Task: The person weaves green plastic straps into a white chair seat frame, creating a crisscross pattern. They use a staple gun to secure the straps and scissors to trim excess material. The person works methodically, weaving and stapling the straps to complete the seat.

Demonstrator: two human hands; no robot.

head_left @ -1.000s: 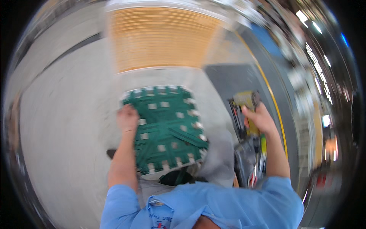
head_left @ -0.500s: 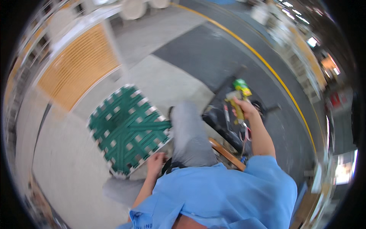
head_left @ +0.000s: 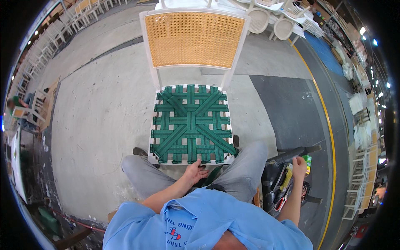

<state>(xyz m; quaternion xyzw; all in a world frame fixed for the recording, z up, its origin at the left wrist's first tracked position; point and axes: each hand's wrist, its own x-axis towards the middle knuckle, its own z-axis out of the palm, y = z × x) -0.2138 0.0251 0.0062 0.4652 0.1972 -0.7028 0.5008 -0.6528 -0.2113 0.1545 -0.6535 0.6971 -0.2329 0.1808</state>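
Observation:
A white chair with a cane back faces me, its seat woven from green webbing with diagonal straps across it. My left hand is at the seat's front rail, its fingers loosely apart and a fingertip by the rail's edge. Near it, a loose green strap hangs between my knees. On my right, my right hand is closed above a black padded surface; whatever it may hold is hidden. A yellowish staple gun lies there beside red-handled scissors.
A green-and-yellow box stands just beyond my right hand. White chairs stand at the back, and more line the left and right sides. Another person works at far left. A yellow floor line curves along the right.
My right hand has let go of the staple gun, which now lies on the black surface. My view has turned, bringing the chair to the middle. My left hand is now at the front rail.

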